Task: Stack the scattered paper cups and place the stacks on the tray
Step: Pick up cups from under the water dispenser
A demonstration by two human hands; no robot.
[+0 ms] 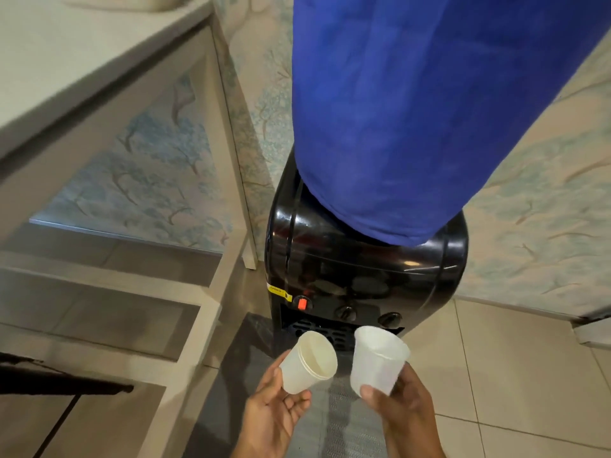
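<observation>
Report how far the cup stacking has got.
Done: the left hand holds nested cups, several rims showing at the mouth. In hand: the right hand holds another cup beside it, apart, in front of the water dispenser. Left: joining them and setting stacks down; no tray is in view.

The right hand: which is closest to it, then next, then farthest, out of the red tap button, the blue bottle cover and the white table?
From the right hand:
1. Red tap button, just ahead on the black dispenser's front, to the left.
2. Blue bottle cover, above the dispenser.
3. White table, far off up at the left.
</observation>
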